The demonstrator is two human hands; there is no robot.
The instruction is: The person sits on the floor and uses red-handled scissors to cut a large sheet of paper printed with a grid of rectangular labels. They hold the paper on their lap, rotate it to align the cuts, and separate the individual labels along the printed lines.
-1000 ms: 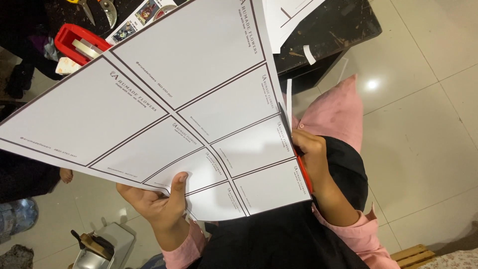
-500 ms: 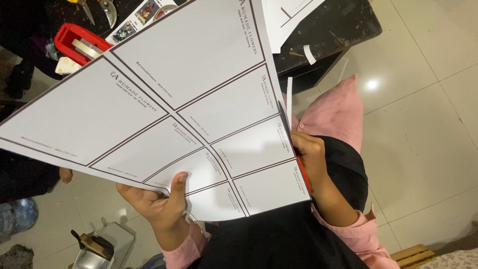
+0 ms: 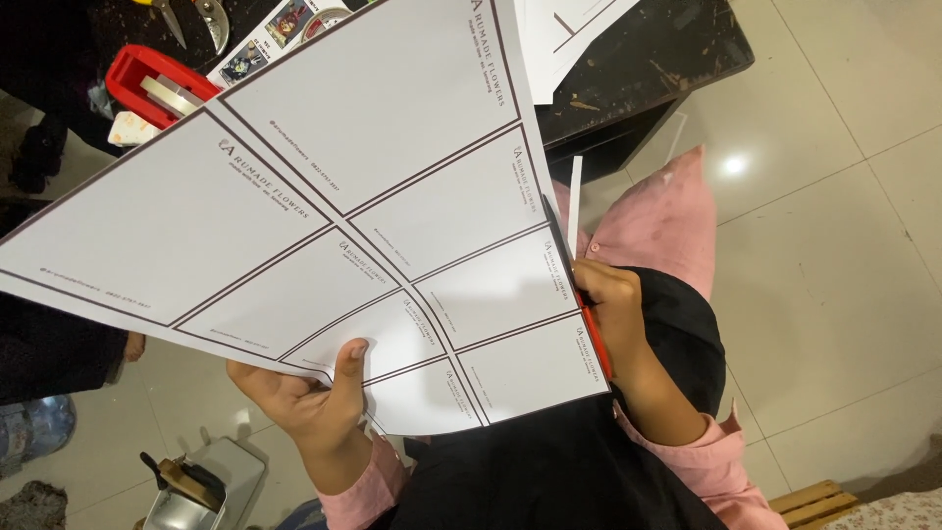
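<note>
**Scissors at the Edge of a Printed Sheet**

While the left hand (image 3: pixel 304 397) pinches the lower edge of a large white printed sheet (image 3: pixel 324 196), thumb pressed on its face and fingers curled behind, the right hand (image 3: pixel 608 309) is closed around red-handled scissors (image 3: pixel 589 314) at the sheet's right edge. The dark blade runs up along that edge, and a narrow white strip (image 3: pixel 574 201) stands up just beside it. The sheet is held in the air over the person's lap, tilted, and is divided by dark brown lines into fan-shaped panels, each with small print. Both wrists show pink cuffs, and a black garment covers the lap below. Behind the sheet, a dark table (image 3: pixel 648 69) carries more white paper (image 3: pixel 569 29) at the top. A red holder (image 3: pixel 157 88) with metal parts sits at the upper left, with small photo cards (image 3: pixel 275 34) near it. Pale floor tiles (image 3: pixel 834 245) fill the right side.
</note>
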